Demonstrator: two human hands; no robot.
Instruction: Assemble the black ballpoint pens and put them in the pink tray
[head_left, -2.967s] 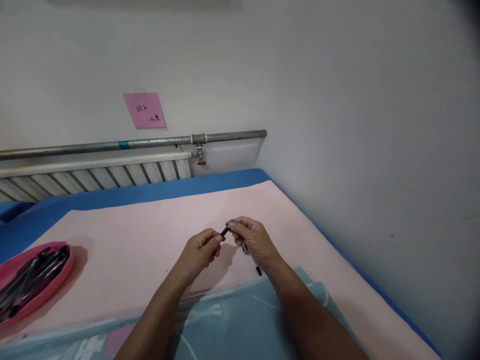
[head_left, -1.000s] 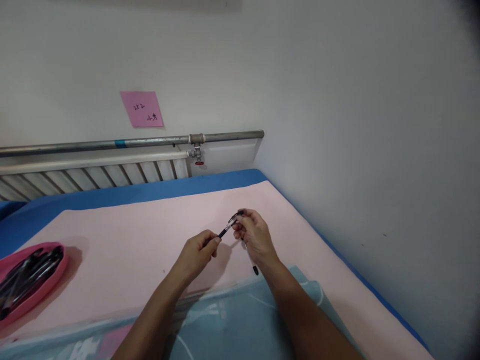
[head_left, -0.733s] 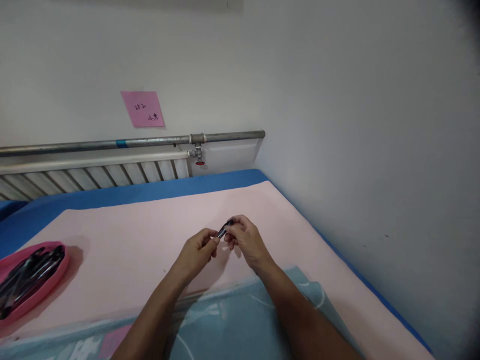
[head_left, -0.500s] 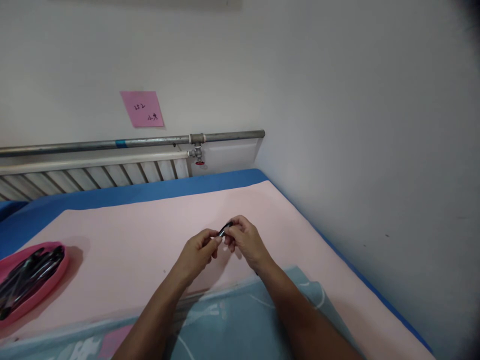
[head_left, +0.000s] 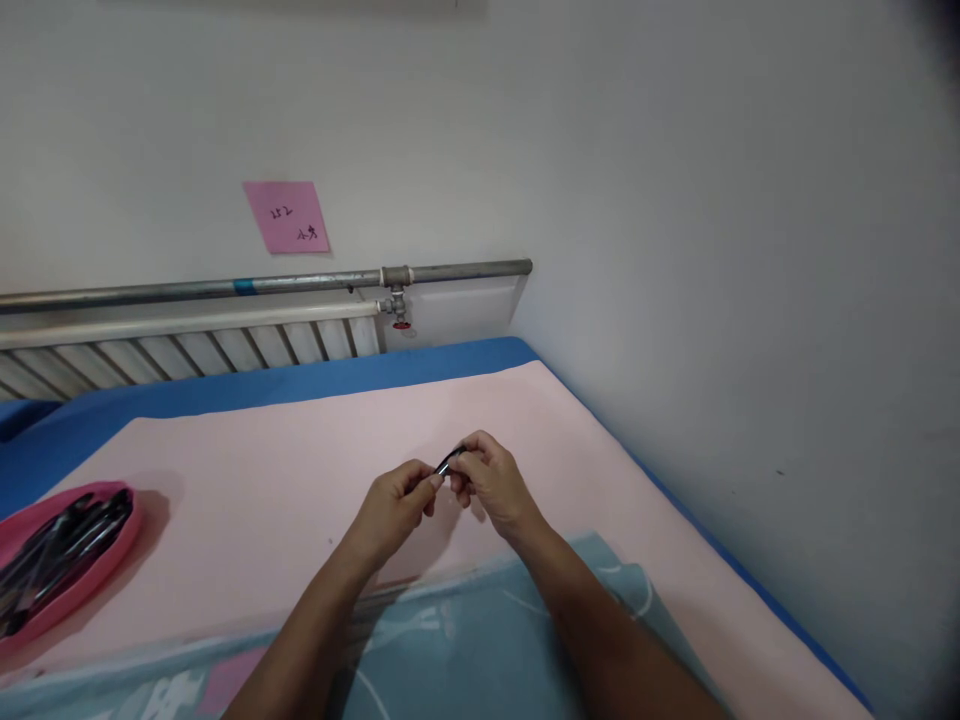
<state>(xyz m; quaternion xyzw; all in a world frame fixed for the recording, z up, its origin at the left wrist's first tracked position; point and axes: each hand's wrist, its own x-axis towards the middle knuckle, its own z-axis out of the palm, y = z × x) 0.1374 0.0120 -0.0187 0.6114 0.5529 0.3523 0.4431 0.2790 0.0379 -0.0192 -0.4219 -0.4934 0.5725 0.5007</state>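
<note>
A slim black pen with a shiny barrel is held up between my two hands over the pink sheet. My left hand pinches its lower left end with thumb and forefinger. At the upper right end, the fingers of my right hand are closed on it, covering part of that end. The pen slants up to the right. To the left, a pink basket holds several similar dark, shiny pens, partly cut off by the picture's edge.
A pink sheet covers the table over a blue cloth. Along the front lies a teal patterned mat. Behind are a radiator, a metal pipe and a pink note on the wall. Another wall bounds the right side.
Almost nothing differs. Both hands keep their grip on the pen in the same place; the view has shifted very slightly.
</note>
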